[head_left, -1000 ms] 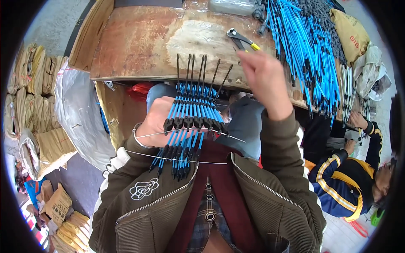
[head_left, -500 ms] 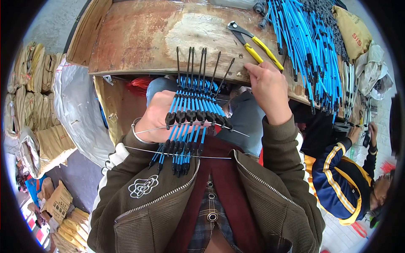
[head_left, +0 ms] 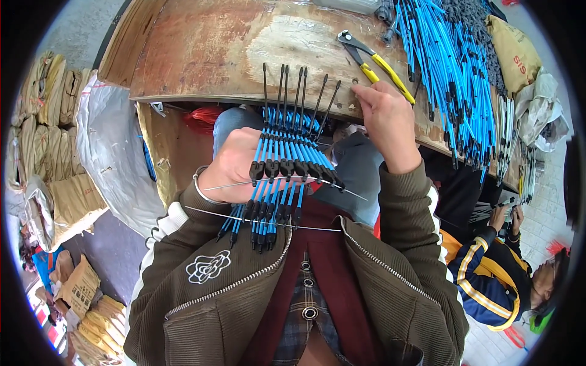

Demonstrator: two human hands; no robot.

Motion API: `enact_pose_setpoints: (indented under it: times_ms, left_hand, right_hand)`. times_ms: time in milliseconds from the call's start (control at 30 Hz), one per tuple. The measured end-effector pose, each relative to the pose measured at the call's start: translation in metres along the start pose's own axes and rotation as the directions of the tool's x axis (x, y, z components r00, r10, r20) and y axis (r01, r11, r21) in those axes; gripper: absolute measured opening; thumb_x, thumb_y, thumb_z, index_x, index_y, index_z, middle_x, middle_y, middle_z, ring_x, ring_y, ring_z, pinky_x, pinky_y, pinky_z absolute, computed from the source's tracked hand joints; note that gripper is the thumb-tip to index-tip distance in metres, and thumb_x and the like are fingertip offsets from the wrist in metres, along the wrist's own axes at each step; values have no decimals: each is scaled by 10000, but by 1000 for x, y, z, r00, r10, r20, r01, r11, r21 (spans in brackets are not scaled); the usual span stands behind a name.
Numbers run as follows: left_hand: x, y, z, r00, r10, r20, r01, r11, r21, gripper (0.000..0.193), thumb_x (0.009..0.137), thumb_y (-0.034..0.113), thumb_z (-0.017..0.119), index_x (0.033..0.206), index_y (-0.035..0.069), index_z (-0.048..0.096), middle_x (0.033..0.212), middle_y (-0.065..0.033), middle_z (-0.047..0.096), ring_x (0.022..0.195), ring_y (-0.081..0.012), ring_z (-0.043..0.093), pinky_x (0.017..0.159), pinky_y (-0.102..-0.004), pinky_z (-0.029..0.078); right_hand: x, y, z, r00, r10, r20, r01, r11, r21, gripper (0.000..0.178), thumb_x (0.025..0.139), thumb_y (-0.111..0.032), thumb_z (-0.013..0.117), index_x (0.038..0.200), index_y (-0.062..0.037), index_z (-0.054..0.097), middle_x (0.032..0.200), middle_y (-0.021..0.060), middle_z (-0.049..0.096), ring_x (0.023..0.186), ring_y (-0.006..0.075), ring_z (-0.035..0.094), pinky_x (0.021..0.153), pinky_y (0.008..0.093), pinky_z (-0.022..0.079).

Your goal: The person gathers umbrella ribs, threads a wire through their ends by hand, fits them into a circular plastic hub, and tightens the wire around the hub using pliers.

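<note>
Left hand [head_left: 235,168] clenched around a fanned bundle of blue-and-black rods [head_left: 287,161] strung on thin wires above the lap; right hand [head_left: 387,122] rests fingertips on the wooden bench [head_left: 213,55] edge, holding nothing visible.

Glossy blue plastic rods [head_left: 287,161], rough worn wooden board [head_left: 201,55]

At the far left, flat tan packages [head_left: 46,113] stand in a row against the floor edge. Near them, a big clear plastic bag [head_left: 113,146] leans on the wooden bench. At the near left, small brown cartons [head_left: 82,287] lie in a pile. At the far right, a tan sack [head_left: 516,52] with red print lies beside white crumpled bags [head_left: 546,116].
</note>
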State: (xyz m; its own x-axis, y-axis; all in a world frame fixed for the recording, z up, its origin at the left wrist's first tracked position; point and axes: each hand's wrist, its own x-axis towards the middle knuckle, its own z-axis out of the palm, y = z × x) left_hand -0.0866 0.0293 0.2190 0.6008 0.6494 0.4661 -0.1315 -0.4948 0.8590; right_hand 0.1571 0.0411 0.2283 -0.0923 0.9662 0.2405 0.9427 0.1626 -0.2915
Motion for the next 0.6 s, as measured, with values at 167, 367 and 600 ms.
enact_pose_setpoints:
  times_ms: [167, 367, 600]
  left_hand:
    - [1, 5, 1, 1000, -5, 16, 6, 998, -55, 69, 736, 47, 617, 793, 13, 636, 729, -94, 640, 594, -224, 609, 546, -292, 481]
    - [1, 14, -3, 979, -200, 34, 203, 959, -199, 97, 796, 37, 568, 811, -39, 628, 768, -107, 653, 647, -177, 622, 561, -245, 487]
    - [1, 19, -8, 874, -473, 113, 474, 777, -413, 201, 835, 81, 544, 876, -108, 599, 786, -129, 643, 654, -137, 601, 570, -206, 481]
  right_hand:
    - [12, 5, 8, 997, -76, -20, 77, 996, 52, 135, 772, -81, 603, 881, -86, 682, 734, 101, 576, 685, 289, 586, 612, 358, 463]
    - [27, 0, 13, 988, -153, -4, 153, 986, 63, 142, 753, -72, 622, 883, -66, 678, 739, 104, 578, 682, 285, 580, 614, 348, 458]
    - [42, 5, 19, 971, -238, 7, 235, 960, 151, 146, 747, -76, 630, 885, -53, 673, 737, 109, 577, 685, 288, 577, 613, 343, 459]
